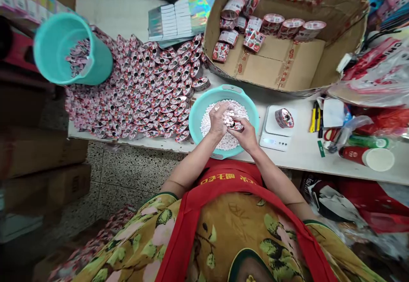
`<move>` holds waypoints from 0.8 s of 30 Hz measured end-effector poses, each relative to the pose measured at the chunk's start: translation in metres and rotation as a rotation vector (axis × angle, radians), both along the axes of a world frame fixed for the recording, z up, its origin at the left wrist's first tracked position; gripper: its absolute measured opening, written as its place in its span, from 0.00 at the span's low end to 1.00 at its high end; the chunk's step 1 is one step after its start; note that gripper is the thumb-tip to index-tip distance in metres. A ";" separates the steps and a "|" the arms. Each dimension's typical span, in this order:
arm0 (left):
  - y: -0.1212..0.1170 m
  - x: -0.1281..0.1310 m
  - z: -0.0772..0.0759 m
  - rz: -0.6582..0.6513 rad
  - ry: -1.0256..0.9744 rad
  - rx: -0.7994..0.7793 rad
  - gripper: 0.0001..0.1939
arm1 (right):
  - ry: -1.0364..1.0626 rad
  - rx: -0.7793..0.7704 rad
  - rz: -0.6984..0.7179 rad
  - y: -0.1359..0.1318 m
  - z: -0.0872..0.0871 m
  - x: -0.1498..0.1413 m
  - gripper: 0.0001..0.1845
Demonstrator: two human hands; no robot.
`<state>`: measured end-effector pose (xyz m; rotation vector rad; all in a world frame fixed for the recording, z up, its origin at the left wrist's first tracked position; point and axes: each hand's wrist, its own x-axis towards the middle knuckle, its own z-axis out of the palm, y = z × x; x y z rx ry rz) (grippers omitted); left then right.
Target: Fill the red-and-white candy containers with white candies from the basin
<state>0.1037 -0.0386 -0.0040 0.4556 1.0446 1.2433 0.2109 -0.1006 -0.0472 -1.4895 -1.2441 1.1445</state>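
Over a turquoise basin (223,89) of small pale pink pellets (227,143), my two hands are close together. My left hand (217,122) is curled around a heap of the pellets (228,116), some showing past the fingers. In my right hand (246,135) is a small red-and-white printed packet (237,125), its dark opening turned toward the pellets. Fingers partly hide the packet. To the right, a similar packet (283,118) rests on a white digital scale (274,139).
Many upright open packets (140,90) crowd the table's left side. A turquoise bucket (43,56) there holds small printed pieces. Behind the basin stands a cardboard box (306,62) with several packets. Cutters (315,118) and a paper cup (367,157) lie at right.
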 end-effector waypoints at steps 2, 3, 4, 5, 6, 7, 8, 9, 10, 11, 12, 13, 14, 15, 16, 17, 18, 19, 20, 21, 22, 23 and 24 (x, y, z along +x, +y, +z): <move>0.000 -0.001 -0.004 0.033 0.028 0.012 0.17 | -0.071 -0.013 -0.013 0.002 0.002 -0.007 0.21; 0.001 -0.001 -0.006 0.047 0.036 0.016 0.18 | -0.097 -0.018 -0.020 0.003 0.003 -0.009 0.20; 0.001 -0.002 -0.006 0.060 0.046 0.021 0.19 | -0.118 -0.020 -0.028 0.004 0.004 -0.012 0.20; 0.003 -0.002 -0.006 0.067 0.056 0.025 0.20 | -0.137 -0.018 -0.034 0.005 0.005 -0.014 0.20; 0.004 -0.003 -0.006 0.072 0.067 0.023 0.20 | -0.154 -0.016 -0.043 0.005 0.005 -0.017 0.20; 0.005 -0.003 -0.006 0.077 0.081 0.013 0.21 | -0.171 -0.018 -0.054 0.006 0.006 -0.019 0.20; 0.007 -0.004 -0.006 0.083 0.096 -0.002 0.22 | -0.187 -0.025 -0.065 0.006 0.007 -0.021 0.20; 0.008 -0.004 -0.006 0.091 0.110 -0.017 0.22 | -0.202 -0.035 -0.075 0.007 0.008 -0.022 0.21; 0.009 -0.005 -0.006 0.099 0.125 -0.030 0.23 | -0.215 -0.042 -0.079 0.008 0.008 -0.023 0.21; 0.011 -0.005 -0.006 0.106 0.138 -0.037 0.24 | -0.232 -0.042 -0.080 0.008 0.008 -0.024 0.22; 0.011 -0.005 -0.006 0.105 0.148 -0.036 0.24 | -0.254 -0.034 -0.076 0.009 0.009 -0.025 0.22; 0.012 -0.005 -0.007 0.097 0.154 -0.030 0.24 | -0.277 -0.022 -0.071 0.010 0.009 -0.025 0.21; 0.013 -0.005 -0.007 0.088 0.158 -0.023 0.25 | -0.299 -0.008 -0.062 0.010 0.009 -0.025 0.21; 0.013 -0.004 -0.007 0.084 0.164 -0.019 0.25 | -0.317 0.005 -0.052 0.011 0.010 -0.026 0.20; 0.014 -0.004 -0.007 0.087 0.173 -0.018 0.25 | -0.329 0.014 -0.044 0.011 0.010 -0.026 0.20; 0.015 -0.004 -0.007 0.093 0.182 -0.018 0.25 | -0.337 0.017 -0.042 0.012 0.011 -0.026 0.20; 0.016 -0.004 -0.007 0.100 0.190 -0.016 0.25 | -0.341 0.014 -0.043 0.012 0.012 -0.026 0.21; 0.018 -0.004 -0.007 0.107 0.196 -0.014 0.25 | -0.348 0.005 -0.051 0.012 0.014 -0.027 0.21; 0.019 -0.005 -0.008 0.110 0.196 -0.011 0.25 | -0.356 -0.006 -0.064 0.012 0.016 -0.027 0.20; 0.020 -0.006 -0.009 0.110 0.190 -0.008 0.24 | -0.364 -0.016 -0.079 0.012 0.018 -0.027 0.20; 0.021 -0.007 -0.009 0.104 0.182 -0.006 0.24 | -0.368 -0.023 -0.092 0.011 0.020 -0.028 0.20; 0.021 -0.008 -0.010 0.092 0.174 -0.006 0.24 | -0.372 -0.024 -0.105 0.011 0.022 -0.028 0.20; 0.021 -0.009 -0.011 0.079 0.170 -0.008 0.24 | -0.375 -0.019 -0.115 0.010 0.023 -0.029 0.20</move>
